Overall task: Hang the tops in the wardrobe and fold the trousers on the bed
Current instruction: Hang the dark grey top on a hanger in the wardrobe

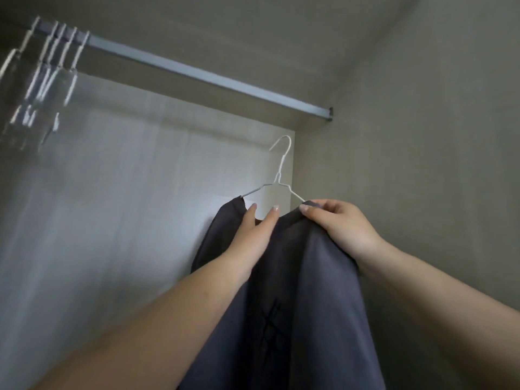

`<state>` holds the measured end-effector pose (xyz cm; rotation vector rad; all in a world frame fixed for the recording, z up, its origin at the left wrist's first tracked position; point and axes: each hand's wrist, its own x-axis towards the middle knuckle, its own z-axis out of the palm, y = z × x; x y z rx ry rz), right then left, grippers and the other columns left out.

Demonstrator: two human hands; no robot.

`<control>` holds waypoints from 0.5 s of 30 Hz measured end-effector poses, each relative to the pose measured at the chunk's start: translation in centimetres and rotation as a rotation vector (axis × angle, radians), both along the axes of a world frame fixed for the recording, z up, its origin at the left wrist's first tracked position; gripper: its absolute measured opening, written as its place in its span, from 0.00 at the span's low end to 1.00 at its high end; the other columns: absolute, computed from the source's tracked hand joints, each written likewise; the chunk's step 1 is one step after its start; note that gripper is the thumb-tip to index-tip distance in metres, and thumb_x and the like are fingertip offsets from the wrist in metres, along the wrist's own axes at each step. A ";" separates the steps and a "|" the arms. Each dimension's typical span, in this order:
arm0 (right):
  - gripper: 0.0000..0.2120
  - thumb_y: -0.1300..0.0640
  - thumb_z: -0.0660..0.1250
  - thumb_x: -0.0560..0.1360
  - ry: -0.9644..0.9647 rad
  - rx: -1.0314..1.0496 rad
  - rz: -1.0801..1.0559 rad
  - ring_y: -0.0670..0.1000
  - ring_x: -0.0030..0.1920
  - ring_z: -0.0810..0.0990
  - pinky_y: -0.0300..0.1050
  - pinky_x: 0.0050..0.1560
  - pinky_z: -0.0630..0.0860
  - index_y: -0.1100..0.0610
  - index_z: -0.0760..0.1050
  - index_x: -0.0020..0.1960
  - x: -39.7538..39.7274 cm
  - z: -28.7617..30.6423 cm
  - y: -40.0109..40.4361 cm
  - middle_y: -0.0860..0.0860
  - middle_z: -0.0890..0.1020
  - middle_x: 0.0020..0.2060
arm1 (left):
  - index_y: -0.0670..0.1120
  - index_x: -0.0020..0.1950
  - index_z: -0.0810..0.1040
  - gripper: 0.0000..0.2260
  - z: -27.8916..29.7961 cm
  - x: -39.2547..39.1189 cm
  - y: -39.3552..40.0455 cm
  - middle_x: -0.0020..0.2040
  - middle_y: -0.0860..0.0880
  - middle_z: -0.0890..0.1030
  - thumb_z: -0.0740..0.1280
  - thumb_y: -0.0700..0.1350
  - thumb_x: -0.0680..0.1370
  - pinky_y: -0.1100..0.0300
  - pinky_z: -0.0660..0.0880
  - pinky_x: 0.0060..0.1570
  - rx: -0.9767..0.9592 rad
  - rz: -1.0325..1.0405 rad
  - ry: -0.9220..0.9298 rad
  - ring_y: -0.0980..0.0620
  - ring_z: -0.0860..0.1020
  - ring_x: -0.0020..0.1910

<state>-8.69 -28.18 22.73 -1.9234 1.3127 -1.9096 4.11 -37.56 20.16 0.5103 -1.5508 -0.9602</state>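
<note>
A dark grey top (318, 291) hangs on a white wire hanger (278, 178) that I hold up inside the wardrobe. The hanger's hook is free, well below the grey rail (197, 71). My left hand (253, 235) grips the top at its neck opening, fingers reaching up through the collar. Over at the right shoulder of the top, my right hand (343, 223) pinches the fabric where the hanger's arm goes into the cloth. The lower part of the top drops out of the frame.
Several empty white hangers (53, 68) hang bunched at the rail's left end. The wardrobe's right side wall (422, 164) stands close to my right hand. The pale back panel (126, 178) lies behind the hanger.
</note>
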 end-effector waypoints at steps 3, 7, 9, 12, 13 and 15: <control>0.12 0.53 0.71 0.72 -0.003 -0.039 -0.110 0.45 0.42 0.82 0.35 0.40 0.75 0.56 0.80 0.53 -1.1 2.7 -0.2 0.51 0.84 0.44 | 0.56 0.75 0.61 0.29 1.3 -2.5 2.3 0.70 0.56 0.71 0.60 0.64 0.77 0.56 0.69 0.65 0.072 -0.340 0.073 0.57 0.72 0.65; 0.14 0.57 0.71 0.72 -0.089 -0.145 -0.148 0.44 0.38 0.79 0.31 0.33 0.74 0.56 0.76 0.57 -2.3 7.0 0.1 0.52 0.82 0.44 | 0.53 0.72 0.68 0.25 4.6 -4.2 5.0 0.68 0.51 0.74 0.56 0.63 0.79 0.53 0.69 0.67 0.038 -0.552 0.117 0.54 0.74 0.65; 0.13 0.58 0.71 0.72 -0.084 -0.175 -0.137 0.47 0.40 0.80 0.35 0.37 0.76 0.55 0.75 0.56 -2.4 8.6 0.1 0.55 0.82 0.47 | 0.52 0.72 0.68 0.23 5.8 -4.6 6.3 0.68 0.48 0.75 0.55 0.60 0.81 0.52 0.68 0.69 -0.016 -0.553 0.133 0.51 0.74 0.66; 0.14 0.60 0.70 0.73 -0.072 -0.206 -0.143 0.51 0.46 0.79 0.43 0.49 0.76 0.55 0.74 0.57 -2.5 10.3 -0.5 0.57 0.81 0.52 | 0.49 0.73 0.67 0.23 7.1 -5.3 7.5 0.69 0.46 0.73 0.55 0.57 0.81 0.53 0.64 0.71 -0.088 -0.500 0.172 0.50 0.71 0.69; 0.14 0.60 0.70 0.73 -0.085 -0.219 -0.144 0.51 0.47 0.79 0.44 0.52 0.76 0.56 0.74 0.58 -2.8 10.9 -0.7 0.58 0.81 0.53 | 0.49 0.74 0.66 0.24 7.6 -5.5 7.6 0.70 0.46 0.72 0.56 0.58 0.81 0.53 0.63 0.72 -0.101 -0.486 0.163 0.50 0.70 0.70; 0.16 0.60 0.69 0.73 -0.097 -0.236 -0.151 0.52 0.49 0.79 0.46 0.54 0.76 0.59 0.74 0.60 -3.3 12.3 -1.1 0.58 0.80 0.54 | 0.49 0.75 0.65 0.25 8.4 -5.8 7.7 0.71 0.46 0.72 0.55 0.59 0.81 0.53 0.63 0.72 -0.103 -0.488 0.140 0.50 0.70 0.70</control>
